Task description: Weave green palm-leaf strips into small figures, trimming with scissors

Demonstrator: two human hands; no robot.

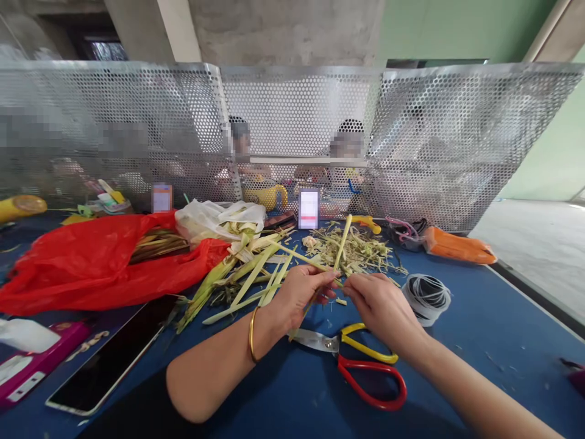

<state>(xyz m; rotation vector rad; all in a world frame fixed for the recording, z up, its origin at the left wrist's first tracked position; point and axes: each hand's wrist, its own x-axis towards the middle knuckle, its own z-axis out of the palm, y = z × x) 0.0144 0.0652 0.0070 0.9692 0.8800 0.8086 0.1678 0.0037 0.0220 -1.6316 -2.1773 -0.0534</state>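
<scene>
Both my hands meet over the middle of the blue table, working on pale green leaf strips (343, 241). My left hand (305, 291), with a gold bangle at the wrist, pinches the strips where they cross. Close against it, my right hand (377, 302) has its fingers curled round the same strips; its fingertips are partly hidden. One strip points up and another runs off to the left. Below my hands lie scissors (340, 347) with one yellow and one red handle. Cut leaf strips (256, 277) are spread to the left, and shredded trimmings (365, 251) are heaped behind.
A red plastic bag (91, 262) with dried leaves takes up the left. Nearer are a dark phone (114, 353) and a magenta power strip (50, 360). A roll of clear cord (427, 299) and an orange packet (457, 246) stand right. A perforated metal screen (297, 110) borders the back; people sit behind it.
</scene>
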